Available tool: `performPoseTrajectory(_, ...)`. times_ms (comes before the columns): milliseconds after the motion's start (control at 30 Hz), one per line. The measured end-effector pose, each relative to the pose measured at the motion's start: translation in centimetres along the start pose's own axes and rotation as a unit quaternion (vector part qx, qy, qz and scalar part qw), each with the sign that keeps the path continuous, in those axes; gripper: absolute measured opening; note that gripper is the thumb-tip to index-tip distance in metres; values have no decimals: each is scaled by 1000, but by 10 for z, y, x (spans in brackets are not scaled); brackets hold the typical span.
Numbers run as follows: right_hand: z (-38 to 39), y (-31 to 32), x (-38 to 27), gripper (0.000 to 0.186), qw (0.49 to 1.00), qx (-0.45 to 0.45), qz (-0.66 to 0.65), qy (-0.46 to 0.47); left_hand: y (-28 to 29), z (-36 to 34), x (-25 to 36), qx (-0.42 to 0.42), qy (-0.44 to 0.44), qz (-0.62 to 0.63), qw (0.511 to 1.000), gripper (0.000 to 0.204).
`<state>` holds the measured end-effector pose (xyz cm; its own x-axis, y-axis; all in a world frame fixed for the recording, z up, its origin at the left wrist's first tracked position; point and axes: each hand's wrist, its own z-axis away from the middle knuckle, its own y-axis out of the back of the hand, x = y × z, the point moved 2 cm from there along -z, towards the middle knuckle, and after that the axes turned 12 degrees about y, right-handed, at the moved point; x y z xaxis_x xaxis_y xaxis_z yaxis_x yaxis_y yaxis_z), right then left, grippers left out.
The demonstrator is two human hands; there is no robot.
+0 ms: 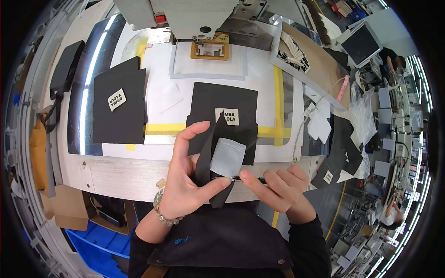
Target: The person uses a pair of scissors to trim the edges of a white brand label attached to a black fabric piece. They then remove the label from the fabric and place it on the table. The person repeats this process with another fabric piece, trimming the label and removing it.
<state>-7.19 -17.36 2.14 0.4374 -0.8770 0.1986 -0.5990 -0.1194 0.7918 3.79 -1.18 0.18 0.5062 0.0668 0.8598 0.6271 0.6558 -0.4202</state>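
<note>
Nearest the camera, a dark apron [222, 238] is worn, and a beaded bracelet [168, 217] is fitted at the left wrist. A black fabric piece [202, 162] is grasped by the left hand [185, 173]; it is pinched at its lower edge by the thumb and held above the front edge of the tabletop [116, 171]. A translucent pale patch [228, 156] is carried on the face of this piece. A thin dark tool [261, 179] is grasped by the right hand [280, 187] beside the lower edge of the patch; it is partly hidden by the fingers, and the index finger is extended toward the left thumb.

Beyond the hands, a black panel [245, 97] is laid flat, partly covered by the held piece, with a cream label [234, 118] located on it. To the left, black panels [120, 125] are stacked, and a second label [117, 99] is seated on top. To the right, a shallow box [320, 88] is placed. At the far side, a brown-edged clamp frame [210, 58] is positioned below the machine head [192, 18].
</note>
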Motion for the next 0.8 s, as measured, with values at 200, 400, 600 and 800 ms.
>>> performPoseTrajectory(200,3,-8,2,45,999,38,-21,-11,-5,0,-3,6,20,23,1000,85)
performPoseTrajectory(400,1,7,5,47,995,-9,-78,-67,-2,1,-1,20,-12,-1,1000,85)
performPoseTrajectory(600,-4,8,4,47,996,-13,-67,-63,-3,2,-2,29,-11,-9,999,86)
performPoseTrajectory(800,-6,9,4,47,998,-27,-44,-45,-3,3,-2,37,-16,-27,999,86)
